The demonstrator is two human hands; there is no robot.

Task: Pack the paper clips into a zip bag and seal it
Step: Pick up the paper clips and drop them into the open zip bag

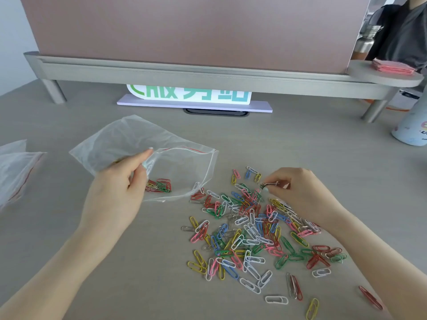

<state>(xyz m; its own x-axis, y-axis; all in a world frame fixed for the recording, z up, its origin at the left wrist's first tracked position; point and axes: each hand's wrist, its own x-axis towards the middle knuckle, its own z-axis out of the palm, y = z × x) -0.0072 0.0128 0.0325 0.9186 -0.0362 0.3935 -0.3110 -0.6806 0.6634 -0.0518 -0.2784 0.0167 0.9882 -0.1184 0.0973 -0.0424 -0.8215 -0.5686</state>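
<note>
We're holding the zip bag open with our left hand, fingers pinching its rim, a few clips already sitting inside. Our right hand is pinching a small bunch off the paper clips piled on the desk. Honestly the bag mouth is looking floppy, so clips are probably going to snag the rim and scatter.
</note>
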